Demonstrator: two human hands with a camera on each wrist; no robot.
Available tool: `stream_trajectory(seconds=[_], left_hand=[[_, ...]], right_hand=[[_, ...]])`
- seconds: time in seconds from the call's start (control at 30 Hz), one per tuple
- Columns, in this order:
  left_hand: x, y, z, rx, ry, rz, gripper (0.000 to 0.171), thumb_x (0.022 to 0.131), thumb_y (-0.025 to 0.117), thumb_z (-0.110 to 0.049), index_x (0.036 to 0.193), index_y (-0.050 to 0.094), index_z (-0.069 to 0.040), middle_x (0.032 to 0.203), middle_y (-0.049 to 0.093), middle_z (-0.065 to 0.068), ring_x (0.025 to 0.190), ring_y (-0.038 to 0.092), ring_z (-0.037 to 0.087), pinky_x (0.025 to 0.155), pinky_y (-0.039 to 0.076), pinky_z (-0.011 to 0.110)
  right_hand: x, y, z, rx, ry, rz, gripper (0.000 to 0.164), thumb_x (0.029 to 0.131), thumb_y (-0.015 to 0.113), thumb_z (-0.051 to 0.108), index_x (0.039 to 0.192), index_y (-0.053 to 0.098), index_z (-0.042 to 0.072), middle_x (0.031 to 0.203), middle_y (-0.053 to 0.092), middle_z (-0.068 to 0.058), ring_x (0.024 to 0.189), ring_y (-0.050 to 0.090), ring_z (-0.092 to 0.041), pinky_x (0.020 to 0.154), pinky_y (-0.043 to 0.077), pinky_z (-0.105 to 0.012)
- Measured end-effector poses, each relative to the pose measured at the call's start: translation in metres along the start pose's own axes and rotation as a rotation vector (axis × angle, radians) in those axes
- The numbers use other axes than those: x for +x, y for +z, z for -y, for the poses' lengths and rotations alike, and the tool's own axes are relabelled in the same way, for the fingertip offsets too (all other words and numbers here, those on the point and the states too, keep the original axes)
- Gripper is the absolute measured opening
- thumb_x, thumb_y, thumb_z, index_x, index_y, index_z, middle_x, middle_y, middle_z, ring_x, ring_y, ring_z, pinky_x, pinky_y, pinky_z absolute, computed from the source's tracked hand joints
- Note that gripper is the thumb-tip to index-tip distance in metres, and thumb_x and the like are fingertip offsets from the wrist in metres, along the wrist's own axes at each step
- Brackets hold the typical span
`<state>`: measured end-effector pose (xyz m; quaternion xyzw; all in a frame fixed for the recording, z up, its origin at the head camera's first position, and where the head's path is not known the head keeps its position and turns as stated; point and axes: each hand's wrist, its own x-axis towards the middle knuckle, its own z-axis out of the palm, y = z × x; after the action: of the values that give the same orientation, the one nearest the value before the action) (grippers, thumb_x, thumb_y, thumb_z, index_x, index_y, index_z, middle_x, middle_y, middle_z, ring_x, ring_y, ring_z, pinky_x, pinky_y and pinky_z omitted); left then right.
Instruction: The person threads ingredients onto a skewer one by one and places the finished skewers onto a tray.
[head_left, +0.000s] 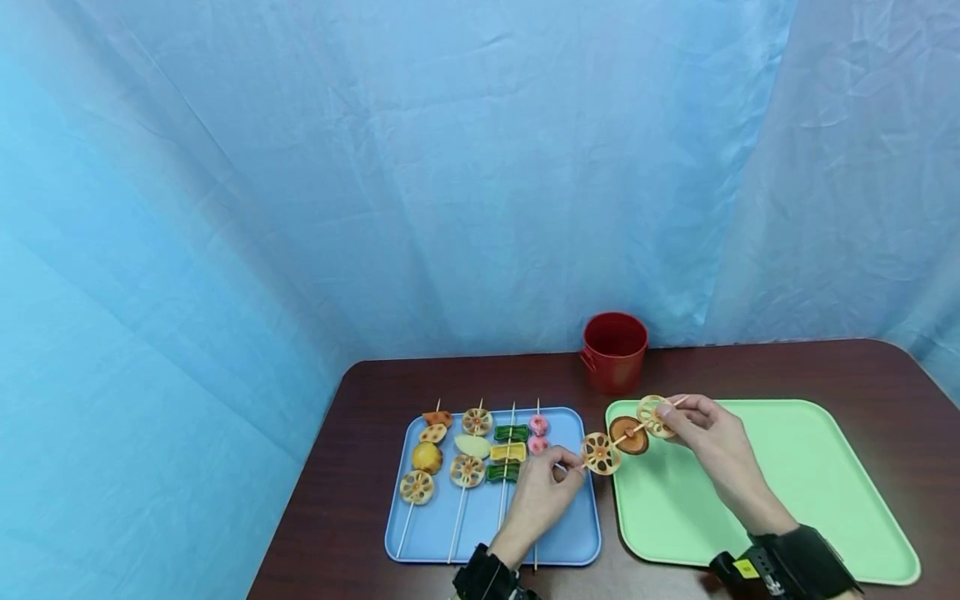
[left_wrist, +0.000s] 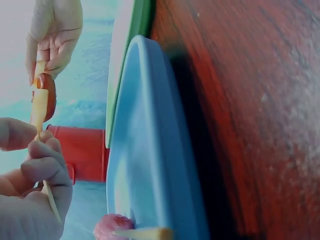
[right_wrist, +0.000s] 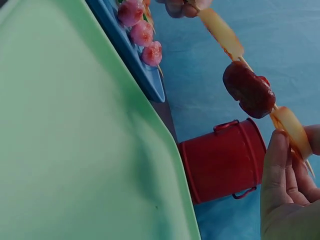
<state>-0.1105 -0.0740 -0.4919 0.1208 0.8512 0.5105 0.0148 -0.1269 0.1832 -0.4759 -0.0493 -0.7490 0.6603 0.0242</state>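
A skewer with two lotus root slices [head_left: 600, 454] and a brown mushroom-like piece [head_left: 628, 435] between them is held up at a slant between both hands. My left hand [head_left: 543, 493] pinches its bare stick [left_wrist: 51, 202] below the lower slice, over the blue tray's right side. The right hand [head_left: 722, 457] grips the upper lotus slice [right_wrist: 291, 131] near the stick's tip, over the green tray's far left corner. Thumb and fingers sit on that slice in the right wrist view. The dark red middle piece [right_wrist: 248, 90] hangs free of both hands.
The blue tray [head_left: 558, 542] holds several skewers, with lotus slices, green and yellow pieces, and pink balls [head_left: 538, 425]. To its right lies a green tray [head_left: 795, 483]. A red bucket [head_left: 615, 367] stands at the brown table's [head_left: 300, 558] far edge, before a blue curtain.
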Motion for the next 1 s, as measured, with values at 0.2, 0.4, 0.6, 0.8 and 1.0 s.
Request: stream_trajectory(seconds=[0.2,0.4,0.6,0.8,1.0], left_hand=[[-0.001,-0.001,0.000,-0.006,-0.031,0.044,0.006,0.088,0.066,-0.004,0.092,0.069,-0.008,0.086,0.060,-0.008,0.066,0.053,-0.004,0.059,0.043,0.020],[-0.001,-0.004,0.002,0.003,-0.030,0.081,0.005,0.095,0.072,-0.008,0.090,0.072,-0.007,0.081,0.064,-0.009,0.065,0.054,-0.003,0.058,0.046,0.021],[0.000,-0.005,0.003,0.156,0.009,0.036,0.005,0.088,0.082,-0.013,0.084,0.079,-0.014,0.077,0.070,-0.013,0.065,0.052,-0.007,0.060,0.043,0.019],[-0.003,-0.005,0.002,0.239,0.022,0.016,0.004,0.083,0.087,-0.019,0.087,0.085,-0.018,0.083,0.078,-0.009,0.065,0.056,-0.008,0.055,0.040,0.018],[-0.004,-0.007,0.001,0.262,0.041,0.044,0.004,0.083,0.087,-0.020,0.085,0.085,-0.017,0.081,0.077,-0.010,0.062,0.054,-0.009,0.053,0.038,0.018]], right_hand=[[0.000,0.002,0.000,0.011,0.028,0.014,0.046,0.100,0.069,0.039,0.121,0.058,-0.001,0.097,0.073,0.007,0.089,0.070,-0.005,0.081,0.059,-0.029],[0.000,0.003,-0.001,0.014,0.040,0.022,0.047,0.100,0.070,0.039,0.121,0.058,-0.001,0.097,0.073,0.007,0.089,0.069,-0.005,0.083,0.059,-0.030],[-0.001,0.004,-0.002,0.000,0.031,0.028,0.047,0.100,0.069,0.040,0.121,0.058,-0.001,0.100,0.073,0.004,0.090,0.070,-0.007,0.083,0.059,-0.032],[0.002,0.007,0.001,-0.018,0.009,0.047,0.049,0.101,0.068,0.040,0.122,0.058,-0.003,0.102,0.073,0.000,0.090,0.071,-0.010,0.083,0.059,-0.034],[0.004,0.010,0.005,-0.046,-0.005,0.074,0.050,0.101,0.068,0.038,0.125,0.058,-0.005,0.104,0.072,-0.006,0.088,0.070,-0.010,0.082,0.059,-0.033]])
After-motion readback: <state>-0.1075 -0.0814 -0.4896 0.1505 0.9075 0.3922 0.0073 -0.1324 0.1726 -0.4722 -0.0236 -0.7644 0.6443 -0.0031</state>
